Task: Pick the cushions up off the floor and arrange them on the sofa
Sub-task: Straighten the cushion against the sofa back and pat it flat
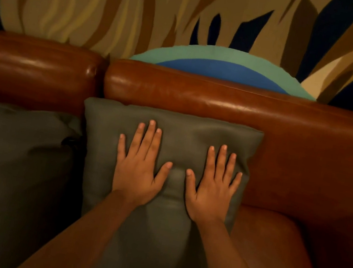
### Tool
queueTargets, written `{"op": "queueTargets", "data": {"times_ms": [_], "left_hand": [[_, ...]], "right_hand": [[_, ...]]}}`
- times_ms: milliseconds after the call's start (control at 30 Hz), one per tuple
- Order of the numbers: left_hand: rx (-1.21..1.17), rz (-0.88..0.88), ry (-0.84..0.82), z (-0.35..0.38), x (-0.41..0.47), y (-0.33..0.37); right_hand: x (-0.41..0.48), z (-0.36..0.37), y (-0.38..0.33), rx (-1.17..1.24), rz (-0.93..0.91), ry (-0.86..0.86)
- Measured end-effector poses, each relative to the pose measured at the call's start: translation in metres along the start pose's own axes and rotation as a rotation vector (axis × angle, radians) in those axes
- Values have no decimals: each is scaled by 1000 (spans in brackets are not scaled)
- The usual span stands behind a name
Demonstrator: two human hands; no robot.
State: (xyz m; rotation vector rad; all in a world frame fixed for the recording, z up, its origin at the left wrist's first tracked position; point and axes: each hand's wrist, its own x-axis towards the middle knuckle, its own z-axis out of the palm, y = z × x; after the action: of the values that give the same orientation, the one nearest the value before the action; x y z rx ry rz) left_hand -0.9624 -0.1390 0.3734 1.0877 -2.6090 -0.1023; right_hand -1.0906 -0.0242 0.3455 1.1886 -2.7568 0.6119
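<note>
Progress looks decent: grey cushion [184,135] leans on the sofa [223,99] back at 12 o'clock, left hand [139,169] and right hand [213,186] flat, fingers spread, pressing it. Second cushion [13,165] sits at 9 o'clock. Can't tell if more are left to fetch

A wall [87,2] rises behind the furniture, patterned in wavy tan, ochre and brown streaks with dark navy shapes at the right and far left, and a half-disc [223,70] of teal around deep blue shows just above the backrest [223,99]. A brown leather sofa [305,167] fills the lower part of the view, its rounded backrest split in two by a seam [104,75] left of centre and its seat [267,254] showing at the lower right. The light is warm and dim, and pale glossy streaks lie along the top of the backrest.
</note>
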Motion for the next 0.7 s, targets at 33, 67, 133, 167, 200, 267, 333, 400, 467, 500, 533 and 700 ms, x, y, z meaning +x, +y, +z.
{"op": "queueTargets", "data": {"times_ms": [33, 67, 133, 167, 200, 267, 333, 400, 467, 500, 533, 700], "left_hand": [[-8, 3, 5, -4, -2, 0], [-9, -17, 20, -9, -7, -2], [13, -122, 43, -17, -16, -13], [23, -181, 33, -19, -19, -21], [26, -221, 12, -20, -20, -28], [31, -229, -37, -17, -16, -36], [45, -206, -65, -13, -11, -36], [52, -184, -48, -10, -10, -35], [43, -169, -20, -7, -13, -37], [31, -167, -13, -6, -13, -39], [18, -167, -11, -5, -13, -41], [-10, -168, -74, 2, -6, -46]], "right_hand": [[0, 0, 2, -8, 4, -11], [-1, 0, 3, -10, 4, -22], [-2, -3, 5, -8, 7, -35], [-2, -4, 5, -9, 10, -43], [-3, -7, 4, -17, 12, -42], [-5, -13, -3, -52, 21, 5], [-6, -21, -16, -83, -35, 83], [-5, -27, -30, -111, -222, 125], [1, -25, -39, -122, -320, 70], [5, -22, -39, -127, -305, 33], [8, -17, -38, -135, -273, 3], [13, -3, -37, -175, -219, -72]]}}
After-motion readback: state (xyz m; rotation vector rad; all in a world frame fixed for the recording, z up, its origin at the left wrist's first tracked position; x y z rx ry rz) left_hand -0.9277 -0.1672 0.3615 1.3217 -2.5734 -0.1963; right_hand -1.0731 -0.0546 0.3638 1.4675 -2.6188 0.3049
